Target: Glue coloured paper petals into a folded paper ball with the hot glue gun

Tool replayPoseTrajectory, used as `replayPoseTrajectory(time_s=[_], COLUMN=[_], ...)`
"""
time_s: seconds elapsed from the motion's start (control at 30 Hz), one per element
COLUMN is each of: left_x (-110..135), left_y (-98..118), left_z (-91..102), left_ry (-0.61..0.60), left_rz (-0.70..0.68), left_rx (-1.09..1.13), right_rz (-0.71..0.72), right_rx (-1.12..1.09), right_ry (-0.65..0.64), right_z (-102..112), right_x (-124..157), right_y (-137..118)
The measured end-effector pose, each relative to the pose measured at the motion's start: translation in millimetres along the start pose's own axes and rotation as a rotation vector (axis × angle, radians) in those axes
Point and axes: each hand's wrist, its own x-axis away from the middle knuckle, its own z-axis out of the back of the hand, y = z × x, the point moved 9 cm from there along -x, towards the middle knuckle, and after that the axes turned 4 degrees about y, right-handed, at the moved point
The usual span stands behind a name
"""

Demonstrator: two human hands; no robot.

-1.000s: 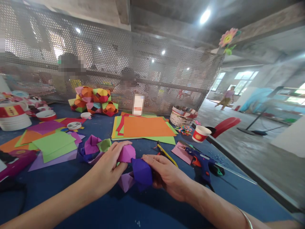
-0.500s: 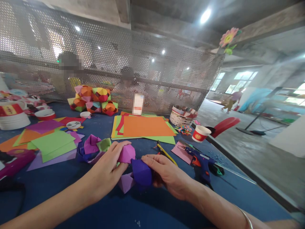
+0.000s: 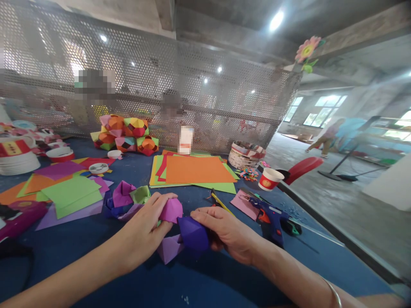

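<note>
My left hand [image 3: 150, 222] is closed on a pinkish-purple folded paper piece [image 3: 172, 209], thumb below and fingers on top. Between thumb and fingers of my right hand [image 3: 223, 229] is a dark blue folded paper piece [image 3: 193, 237]. The two pieces meet at their edges, and a lavender folded piece [image 3: 170, 249] hangs beneath, against the blue one. How they are joined is hidden. Just behind my left hand lie more folded pieces, one magenta [image 3: 123, 193] and one green [image 3: 141, 194].
Orange, red and green paper sheets [image 3: 195, 169] are stacked ahead. Loose sheets [image 3: 72, 192] spread at left, near a magenta tool [image 3: 25, 216]. At right lie a yellow cutter [image 3: 221, 203], a blue glue gun [image 3: 272, 218] and a paper cup [image 3: 270, 179]. Finished paper balls [image 3: 123, 134] stand behind.
The dark blue piece has tilted and shifted slightly right and down in my right hand. The lavender piece has swung a little lower. In the background, a walking person has moved right.
</note>
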Motion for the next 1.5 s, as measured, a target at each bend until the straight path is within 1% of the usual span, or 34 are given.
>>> replayPoseTrajectory(time_s=[0.2,0.43,0.7,0.9,1.1,1.4,1.5], left_x=[0.0,0.6,0.5,0.7,0.3,7.0,7.6], left_y=[1.7,2.8,0.6,3.1,8.6,16.4,17.3], left_z=[1.5,0.6,-1.9,0.3,2.7,3.1,3.3], left_ry=[0.018,-0.013,-0.05,0.017,0.018,0.072,0.066], left_rz=[-0.028,0.004,0.036,-0.031,-0.015,-0.15,-0.134], left_rx=[0.025,0.024,0.002,-0.018,-0.047,-0.039,-0.042], right_rz=[-0.012,-0.026,-0.032,0.029,0.09,0.133,0.144], right_rx=[-0.038,-0.038,0.013,0.022,0.025,0.01,0.004], right_ry=[-0.035,-0.048,0.004,0.032,0.03,0.064,0.057], right_z=[-2.4,-4.3,-1.6,-0.5,-0.7,-0.3,-1.9], right_x=[1.6,3.4,1.2,1.0,0.1,0.4,-0.1], right_y=[-3.5,-2.3,3.8,1.0,-3.6,-9.7,-10.5])
